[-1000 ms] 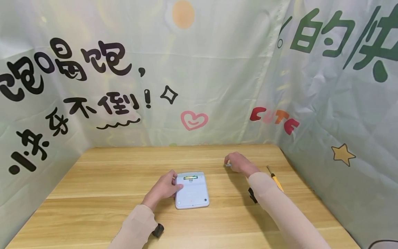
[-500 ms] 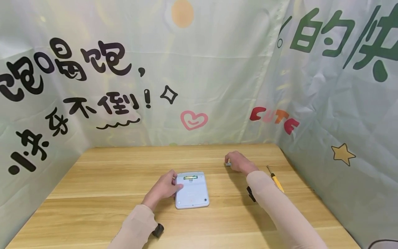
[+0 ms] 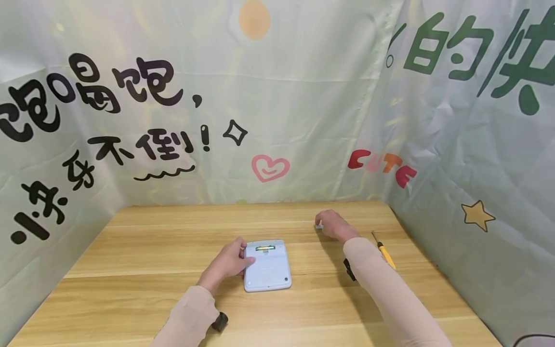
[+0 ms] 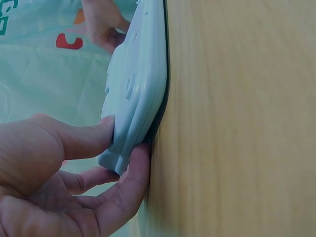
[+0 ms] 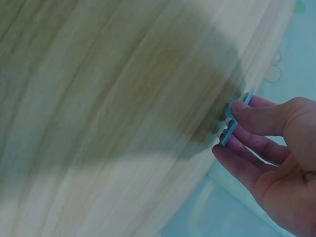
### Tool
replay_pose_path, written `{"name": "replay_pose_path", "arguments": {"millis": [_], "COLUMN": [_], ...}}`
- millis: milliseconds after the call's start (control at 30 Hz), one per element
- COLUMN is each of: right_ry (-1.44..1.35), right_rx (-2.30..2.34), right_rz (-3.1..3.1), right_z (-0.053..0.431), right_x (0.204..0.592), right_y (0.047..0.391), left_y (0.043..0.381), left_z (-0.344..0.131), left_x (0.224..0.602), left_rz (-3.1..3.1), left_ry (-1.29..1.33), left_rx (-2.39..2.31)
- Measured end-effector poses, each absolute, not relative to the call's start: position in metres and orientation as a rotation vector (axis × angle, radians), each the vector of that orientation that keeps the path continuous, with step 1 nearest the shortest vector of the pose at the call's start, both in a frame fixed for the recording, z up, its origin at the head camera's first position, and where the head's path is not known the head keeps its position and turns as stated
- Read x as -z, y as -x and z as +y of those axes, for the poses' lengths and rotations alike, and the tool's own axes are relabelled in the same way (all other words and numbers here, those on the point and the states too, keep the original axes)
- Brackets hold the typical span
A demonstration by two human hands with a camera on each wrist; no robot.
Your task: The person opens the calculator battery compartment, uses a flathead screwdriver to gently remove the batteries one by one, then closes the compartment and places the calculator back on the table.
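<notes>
A pale blue calculator (image 3: 268,272) lies back side up on the table, with a green and gold battery (image 3: 265,248) showing in its uncovered compartment. My left hand (image 3: 230,259) grips the calculator's left edge, thumb on the back face and fingers under the rim, as the left wrist view shows. Farther back to the right, my right hand (image 3: 335,225) pinches a small pale blue battery cover (image 5: 228,132) between thumb and fingers, close to the tabletop. In the right wrist view the thumb hides part of the cover.
A screwdriver (image 3: 385,253) with a yellow handle lies to the right, partly behind the right sleeve. The wooden table (image 3: 151,241) is bounded at the back and sides by printed cloth (image 3: 303,120).
My right hand has shifted slightly away and to the right with the battery cover held in it. The left hand and calculator have stayed put.
</notes>
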State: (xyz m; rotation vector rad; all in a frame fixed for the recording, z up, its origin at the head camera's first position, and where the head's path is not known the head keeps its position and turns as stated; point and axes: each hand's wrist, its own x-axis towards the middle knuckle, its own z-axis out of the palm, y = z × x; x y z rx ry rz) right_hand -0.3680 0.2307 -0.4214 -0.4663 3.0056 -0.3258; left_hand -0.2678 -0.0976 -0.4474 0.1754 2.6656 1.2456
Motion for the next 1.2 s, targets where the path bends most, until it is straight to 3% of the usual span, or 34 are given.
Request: {"name": "replay_pose_path", "arguments": {"millis": [1200], "right_ry": [0.498], "right_rx": [0.242], "right_rz": [3.023], "right_z": [0.234], "right_x": [0.4254], "right_y": [0.3734], "left_y": [0.266], "left_z": [-0.0971], "left_x": [0.4457], "left_rz": [2.651], "left_ry": [-0.17], "left_rx": [-1.273]}}
